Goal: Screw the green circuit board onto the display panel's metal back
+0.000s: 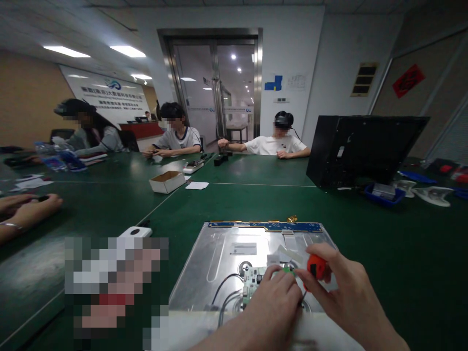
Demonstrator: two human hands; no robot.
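Observation:
A silver metal panel (226,248), the back of a display, lies flat in front of me with a blue circuit strip (265,226) along its far edge. A small green circuit board (252,281) with black cables sits on its near part. My left hand (272,297) rests on that board, fingers curled and pressing it. My right hand (338,287) is closed round an orange-handled screwdriver (316,266), held just right of the board.
A green table (383,243) spreads all round. A black monitor shell (360,148) stands at the right with a blue tray (383,194) beside it. A small cardboard box (167,181) and a white device (136,232) lie to the left. Three people sit across; another person's hand (25,207) rests at left.

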